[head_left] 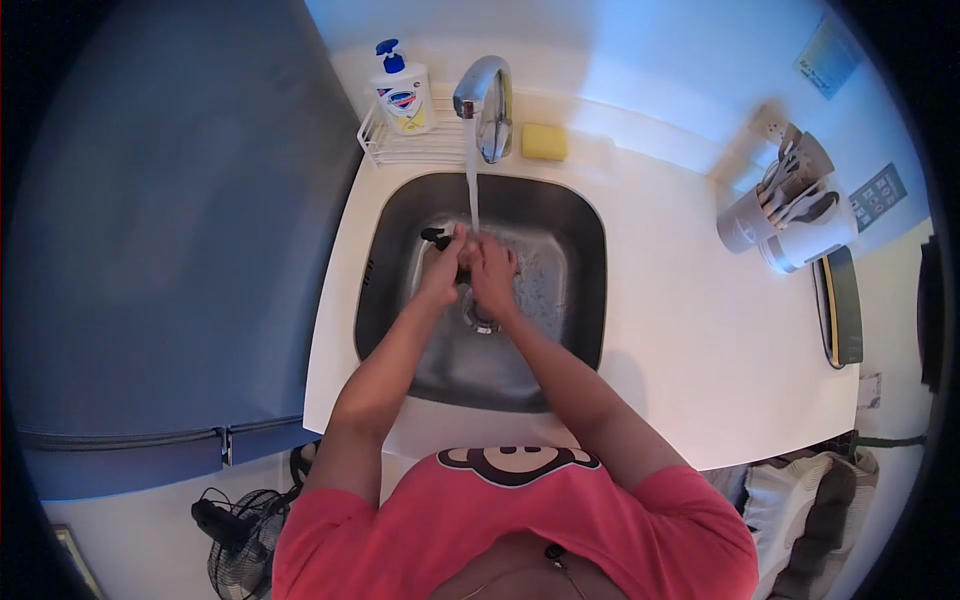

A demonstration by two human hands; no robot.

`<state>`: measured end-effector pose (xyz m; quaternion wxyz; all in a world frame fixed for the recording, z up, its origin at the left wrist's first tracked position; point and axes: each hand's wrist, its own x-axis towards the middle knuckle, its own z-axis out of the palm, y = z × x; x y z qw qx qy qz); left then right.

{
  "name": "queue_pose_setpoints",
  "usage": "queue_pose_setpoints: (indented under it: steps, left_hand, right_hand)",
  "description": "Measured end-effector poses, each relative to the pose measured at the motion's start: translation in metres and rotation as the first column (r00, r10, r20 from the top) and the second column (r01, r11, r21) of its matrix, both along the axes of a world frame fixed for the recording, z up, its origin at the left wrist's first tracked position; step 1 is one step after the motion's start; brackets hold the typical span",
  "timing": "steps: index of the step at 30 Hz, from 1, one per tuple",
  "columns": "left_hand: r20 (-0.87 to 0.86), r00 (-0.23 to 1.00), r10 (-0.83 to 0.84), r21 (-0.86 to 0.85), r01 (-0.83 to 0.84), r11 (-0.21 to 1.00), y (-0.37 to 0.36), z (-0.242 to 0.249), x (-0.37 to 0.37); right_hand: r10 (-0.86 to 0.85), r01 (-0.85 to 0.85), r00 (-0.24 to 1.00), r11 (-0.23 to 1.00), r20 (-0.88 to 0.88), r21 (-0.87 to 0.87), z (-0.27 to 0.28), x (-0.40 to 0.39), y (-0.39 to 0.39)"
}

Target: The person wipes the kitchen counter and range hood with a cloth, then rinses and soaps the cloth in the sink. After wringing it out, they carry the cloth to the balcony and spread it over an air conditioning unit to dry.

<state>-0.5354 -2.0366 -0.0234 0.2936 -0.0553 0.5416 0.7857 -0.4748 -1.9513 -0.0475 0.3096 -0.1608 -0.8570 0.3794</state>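
Water runs from the chrome faucet (486,100) in a stream onto my hands, which are together inside the stainless steel sink (440,375). My left hand (441,272) is closed around a black-handled thing (434,236), whose black end sticks out to the upper left. Pressed close beside it, my right hand (492,272) has its fingers curled under the stream. What lies between the hands is mostly hidden, so the thing's kind cannot be made out. Just below them is the drain (482,322), and water splashes on the sink floor to the right.
Behind the sink stand a soap pump bottle (403,98) on a white wire rack (385,145) and a yellow sponge (544,142). Utensil holders (746,222) with several utensils are on the right of the white counter (680,330). A tall grey surface (170,230) borders the left.
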Motion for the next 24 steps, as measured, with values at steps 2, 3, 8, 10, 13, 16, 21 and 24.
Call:
queue_pose_setpoints:
  steps: [2, 3, 8, 10, 13, 16, 21, 24]
  left_hand:
    - [-0.034, 0.999, -0.023, -0.017, 0.023, 1.000, 0.002, -0.001, 0.012]
    - [-0.050, 0.998, -0.032, -0.024, 0.031, 0.999, 0.003, -0.001, 0.015]
    - [-0.002, 0.999, 0.037, -0.045, -0.037, 0.998, 0.005, 0.000, -0.003]
    - [0.010, 0.996, 0.085, -0.072, -0.084, 0.994, 0.005, 0.003, -0.008]
    - [-0.007, 0.996, -0.083, -0.101, 0.082, 0.991, -0.004, 0.008, -0.009]
    - [-0.055, 0.998, -0.004, -0.080, -0.001, 0.997, 0.006, 0.025, 0.013]
    - [0.044, 0.999, 0.028, -0.063, -0.025, 0.998, 0.014, 0.012, -0.006]
    - [0.079, 0.995, -0.063, -0.081, 0.069, 0.994, 0.002, 0.006, -0.022]
  right_hand:
    - [0.156, -0.020, 0.946, 0.902, 0.283, -0.431, 0.010, -0.002, 0.020]
    - [0.141, -0.014, 0.956, 0.898, 0.257, -0.439, 0.009, 0.001, 0.021]
    - [-0.004, -0.007, 1.000, 0.933, -0.029, -0.359, 0.027, 0.020, -0.018]
    - [-0.044, 0.037, 0.977, 0.999, -0.210, -0.038, 0.016, 0.016, -0.030]
    - [0.032, -0.055, 0.987, 0.988, -0.156, -0.144, 0.012, 0.006, -0.017]
    - [0.116, -0.061, 0.990, 0.871, 0.084, -0.487, 0.026, -0.001, 0.008]
    - [0.035, -0.033, 0.999, 0.998, 0.029, -0.059, 0.007, 0.010, -0.008]
    - [-0.009, 0.043, 0.994, 0.948, -0.105, 0.317, 0.011, 0.018, -0.027]
